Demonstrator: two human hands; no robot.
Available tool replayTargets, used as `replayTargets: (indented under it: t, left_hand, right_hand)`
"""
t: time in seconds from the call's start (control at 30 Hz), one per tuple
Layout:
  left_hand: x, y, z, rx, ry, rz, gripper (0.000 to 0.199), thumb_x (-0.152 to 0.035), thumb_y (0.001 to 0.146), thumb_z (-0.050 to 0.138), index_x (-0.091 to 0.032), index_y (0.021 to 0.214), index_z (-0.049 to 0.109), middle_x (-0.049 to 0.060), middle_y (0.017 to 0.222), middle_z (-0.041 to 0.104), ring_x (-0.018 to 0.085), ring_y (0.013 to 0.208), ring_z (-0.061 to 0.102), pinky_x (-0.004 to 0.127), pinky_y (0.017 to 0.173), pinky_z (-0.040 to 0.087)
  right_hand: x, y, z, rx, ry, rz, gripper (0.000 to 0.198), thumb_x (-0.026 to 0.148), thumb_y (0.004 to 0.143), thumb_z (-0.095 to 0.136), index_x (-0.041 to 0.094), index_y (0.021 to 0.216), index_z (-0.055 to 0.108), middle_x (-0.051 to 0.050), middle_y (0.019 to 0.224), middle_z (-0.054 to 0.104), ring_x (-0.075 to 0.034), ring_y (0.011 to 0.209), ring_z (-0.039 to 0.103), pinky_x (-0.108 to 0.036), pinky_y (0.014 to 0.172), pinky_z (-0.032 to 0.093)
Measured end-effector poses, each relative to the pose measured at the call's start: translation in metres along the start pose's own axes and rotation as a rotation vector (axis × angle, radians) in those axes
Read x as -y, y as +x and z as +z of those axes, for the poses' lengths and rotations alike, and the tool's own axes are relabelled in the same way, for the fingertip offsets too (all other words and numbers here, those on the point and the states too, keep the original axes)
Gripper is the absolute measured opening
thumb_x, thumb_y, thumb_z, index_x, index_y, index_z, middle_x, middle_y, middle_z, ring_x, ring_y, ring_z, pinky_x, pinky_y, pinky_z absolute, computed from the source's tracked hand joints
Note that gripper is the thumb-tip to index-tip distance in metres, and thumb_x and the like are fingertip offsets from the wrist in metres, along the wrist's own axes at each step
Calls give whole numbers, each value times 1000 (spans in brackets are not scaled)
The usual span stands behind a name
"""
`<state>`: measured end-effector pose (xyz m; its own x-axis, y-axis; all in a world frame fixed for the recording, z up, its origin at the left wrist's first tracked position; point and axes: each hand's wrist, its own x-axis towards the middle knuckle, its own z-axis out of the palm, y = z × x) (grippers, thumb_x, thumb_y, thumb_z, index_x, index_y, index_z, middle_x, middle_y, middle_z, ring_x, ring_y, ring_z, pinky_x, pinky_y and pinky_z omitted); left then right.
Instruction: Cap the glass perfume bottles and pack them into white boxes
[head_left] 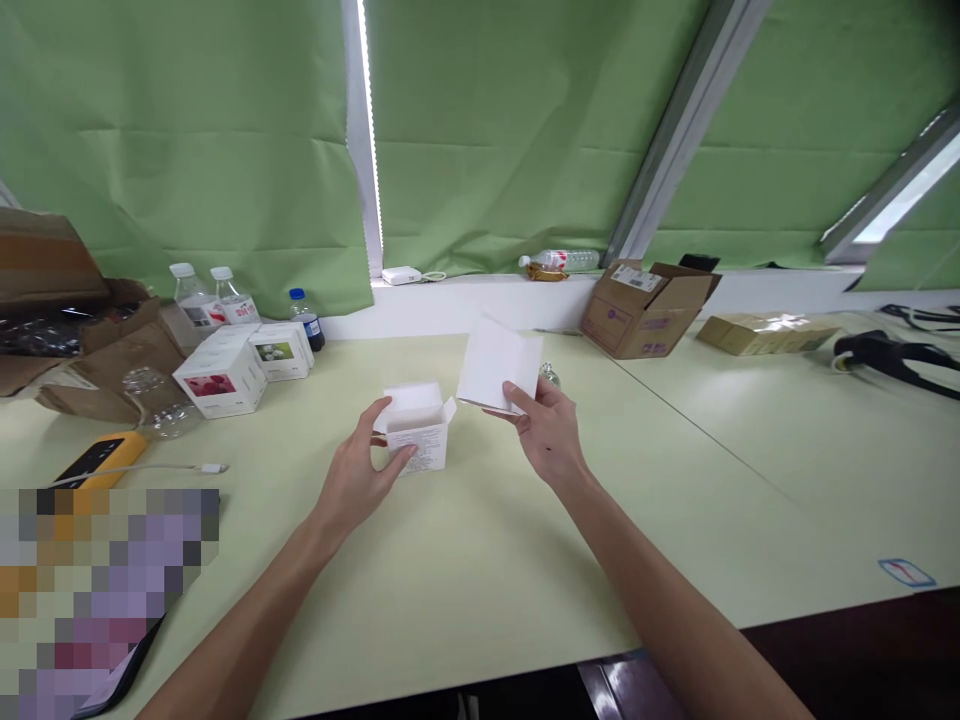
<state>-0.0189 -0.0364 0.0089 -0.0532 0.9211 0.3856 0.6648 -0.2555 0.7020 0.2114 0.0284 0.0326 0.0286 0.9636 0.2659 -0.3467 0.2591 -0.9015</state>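
My left hand (365, 462) grips a small white box (424, 446) by its left side, thumb in front and fingers behind. The box stands on the table with its top flaps raised; small print covers its front, and its inside is hidden from here. To the right, my right hand (546, 425) pinches a folded white sheet of card or paper (499, 368), thumb on its face and fingers underneath. The sheet is held tilted above the table, apart from the box. Just behind my right hand a small shiny glass-like object (550, 374) shows in part.
White boxes with fruit pictures (225, 375) stand at the left, near bottles (196, 297) and a brown paper bag (112, 350). An open cardboard box (645, 312) and a flat yellowish box (769, 334) sit at the back right. A yellow device (105, 460) with a cable lies at left.
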Motion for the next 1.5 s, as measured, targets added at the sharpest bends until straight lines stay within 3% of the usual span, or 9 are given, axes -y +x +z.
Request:
replayTargets:
  t: [0.23,0.37,0.6,1.0,1.2,1.5]
  left_hand:
    - [-2,-1,3,48,6,20,59,-46,82,54,-31,135,32,3,110,63,21,91,64,33,74,50]
    - [-1,0,4,61,16,24,58,-44,83,53,-31,135,32,3,107,64,20,90,63,34,77,50]
    - [-1,-1,5,67,18,52,58,-42,83,54,-31,135,31,2,109,64,20,87,64,35,76,50]
    - [1,-1,6,55,22,67,59,-40,83,54,-31,136,30,3,112,63,20,89,63,34,75,51]
    - [-1,-1,6,56,10,82,54,-39,83,54,-28,132,34,4,111,64,21,90,64,34,74,51]
    - [-1,0,5,79,-4,83,40,-40,84,54,-27,119,41,2,109,64,21,90,64,35,76,49]
  right_hand:
    - [6,-10,12,-35,-73,-150,25,31,73,70,23,96,61,-3,99,67,-19,90,62,-32,78,52]
    - [10,-20,27,-24,-159,-219,35,37,78,65,25,110,59,-5,112,63,-22,99,59,-35,81,50]
    - [10,-30,41,23,-287,-367,18,37,81,61,24,92,65,-4,92,63,-19,83,58,-31,71,48]
    - [2,-31,46,43,-276,-350,16,34,82,61,24,93,63,-3,87,64,-17,75,59,-30,65,50]
    - [2,-31,47,31,-399,-399,13,33,82,61,24,89,65,-3,87,65,-18,83,60,-33,76,51]
    - [-3,-28,48,62,-412,-395,12,29,83,59,24,91,66,-3,89,66,-18,83,61,-33,77,50]
